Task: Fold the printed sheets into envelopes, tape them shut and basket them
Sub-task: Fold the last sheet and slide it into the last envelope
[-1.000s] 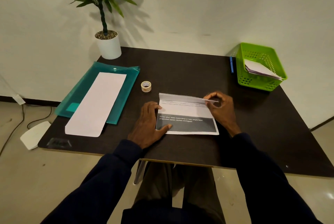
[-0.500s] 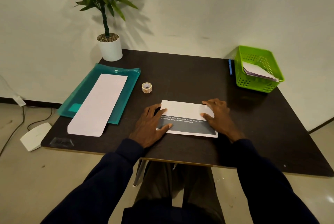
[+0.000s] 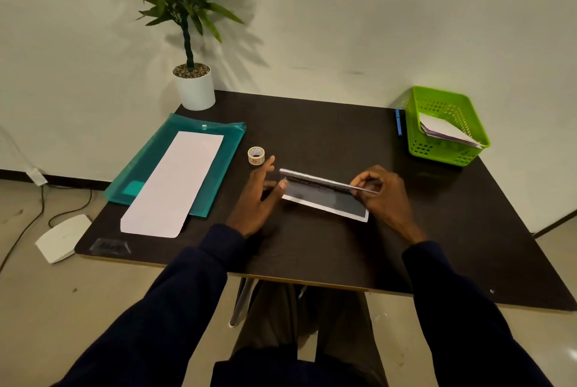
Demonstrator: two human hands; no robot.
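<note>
A folded printed sheet (image 3: 324, 197) with a dark grey band lies mid-table, its far flap lifted off the lower part. My right hand (image 3: 382, 196) pinches the right end of that flap between thumb and fingers. My left hand (image 3: 259, 196) is at the sheet's left end, fingers spread, thumb tip touching the edge. A small roll of tape (image 3: 256, 155) stands just beyond my left hand. The green basket (image 3: 449, 149) at the far right holds folded papers (image 3: 446, 130). A long white sheet (image 3: 175, 180) lies on a teal folder (image 3: 150, 161) at the left.
A potted plant (image 3: 195, 86) stands at the table's back left corner. A blue pen (image 3: 398, 122) lies left of the basket. A strip of clear tape (image 3: 109, 246) sticks near the front left edge. On the floor are a white device (image 3: 62, 238) and cables.
The sheet was pressed flat under both hands half a second ago; now my right hand has lifted the top flap and my left hand has risen, fingers spread, at the left end.
</note>
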